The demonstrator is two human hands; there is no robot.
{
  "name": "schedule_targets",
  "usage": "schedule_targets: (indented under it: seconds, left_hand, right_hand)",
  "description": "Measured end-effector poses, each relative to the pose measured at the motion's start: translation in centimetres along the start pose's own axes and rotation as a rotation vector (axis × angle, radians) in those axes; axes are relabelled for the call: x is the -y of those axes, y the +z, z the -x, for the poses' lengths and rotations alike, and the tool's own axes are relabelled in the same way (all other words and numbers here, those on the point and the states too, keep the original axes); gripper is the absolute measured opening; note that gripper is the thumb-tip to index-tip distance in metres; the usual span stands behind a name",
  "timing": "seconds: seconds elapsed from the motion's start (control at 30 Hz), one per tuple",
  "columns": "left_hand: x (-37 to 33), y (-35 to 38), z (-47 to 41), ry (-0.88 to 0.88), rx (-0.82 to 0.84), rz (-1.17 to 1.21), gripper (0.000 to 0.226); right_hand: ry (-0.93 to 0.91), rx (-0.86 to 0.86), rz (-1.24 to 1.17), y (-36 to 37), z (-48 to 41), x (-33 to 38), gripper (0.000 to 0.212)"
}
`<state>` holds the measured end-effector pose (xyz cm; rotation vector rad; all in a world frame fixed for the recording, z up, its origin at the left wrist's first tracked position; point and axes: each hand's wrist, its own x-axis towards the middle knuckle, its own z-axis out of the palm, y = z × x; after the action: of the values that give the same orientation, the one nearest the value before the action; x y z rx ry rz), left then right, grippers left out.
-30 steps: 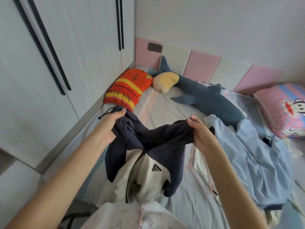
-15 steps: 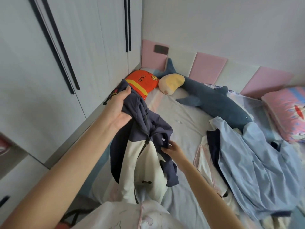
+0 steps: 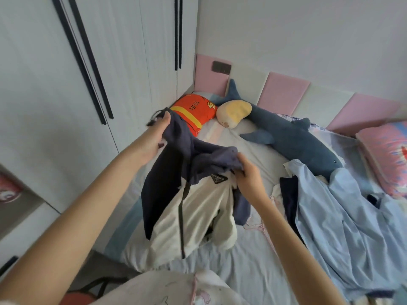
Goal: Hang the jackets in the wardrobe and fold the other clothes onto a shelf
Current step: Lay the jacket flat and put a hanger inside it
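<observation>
A navy and cream zip jacket (image 3: 193, 208) hangs over the bed (image 3: 259, 155), held up by both hands. My left hand (image 3: 154, 137) grips its navy top edge high at the left, near the wardrobe. My right hand (image 3: 246, 175) grips the bunched navy shoulder fabric beside the small triangular logo. The jacket's cream lower part drapes down onto the sheet. To the right, a light blue shirt (image 3: 343, 216) lies crumpled on the bed with a dark garment (image 3: 288, 194) partly under it. The white wardrobe (image 3: 66, 84) with black handles stands at the left, doors closed.
A blue plush shark (image 3: 293, 137), a red cushion (image 3: 193, 111) and a beige plush (image 3: 233, 113) lie by the padded wall panels. A pink pillow (image 3: 385, 155) sits at far right. A pale printed garment (image 3: 167, 289) is at the bottom edge.
My right hand moved up from the jacket's lower middle and took hold of the navy shoulder by the logo. The left hand stays high, holding the top edge.
</observation>
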<state>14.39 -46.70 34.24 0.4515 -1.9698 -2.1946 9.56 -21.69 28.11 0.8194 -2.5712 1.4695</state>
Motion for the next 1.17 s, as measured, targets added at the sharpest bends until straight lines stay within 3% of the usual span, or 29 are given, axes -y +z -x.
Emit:
schedule_targets:
  seconds: [0.1,0.13,0.2,0.27,0.33,0.4,0.47,0.57,0.8,0.93,1.1,1.17]
  left_hand:
    - [4.8,0.3,-0.7,-0.136,0.117,0.085,0.049]
    - [7.3,0.7,-0.8,-0.193,0.12,0.017,0.05]
    - [12.1,1.9,-0.5,-0.293,0.128,-0.355,0.077]
    - [15.4,3.0,-0.1,-0.326,-0.017,-0.6,0.094]
    - [17.0,3.6,0.0,-0.312,-0.185,-0.568,0.096]
    - [17.4,4.0,-0.1,-0.325,-0.226,-0.573,0.098]
    - [17.3,4.3,-0.9,-0.311,-0.168,-0.568,0.095]
    - [15.9,5.1,-2.5,-0.213,-0.068,-0.381,0.074]
    - [13.6,9.3,-4.5,-0.251,0.36,-0.506,0.084]
    - [12.4,12.6,-4.2,-0.224,0.69,-0.531,0.081]
    - [13.4,12.9,-5.2,-0.137,0.685,-0.862,0.099]
    - [13.5,12.8,-5.6,-0.13,0.724,-0.911,0.086]
  right_hand:
    - [0.023,-0.11,-0.222,-1.7,-1.2,3.8,0.034]
    - [0.035,-0.114,-0.31,-2.1,-1.5,4.7,0.034]
    - [0.074,-0.091,-0.48,-3.0,-1.8,6.2,0.033]
    - [0.114,-0.065,-0.612,-3.7,-1.7,7.1,0.03]
    - [0.145,-0.059,-0.707,-4.9,-1.4,7.5,0.028]
    - [0.137,-0.06,-0.738,-6.7,-1.1,7.3,0.036]
    - [0.112,-0.053,-0.717,-8.4,-0.7,7.0,0.049]
    - [0.114,-0.042,-0.697,-10.0,0.2,6.4,0.054]
    - [0.171,-0.09,-0.756,-11.0,1.6,5.7,0.062]
    - [0.146,-0.015,-0.7,-11.2,1.9,5.0,0.05]
    - [0.071,0.108,-0.813,-11.0,3.2,5.6,0.025]
    - [0.009,0.148,-0.896,-11.5,3.4,5.9,0.014]
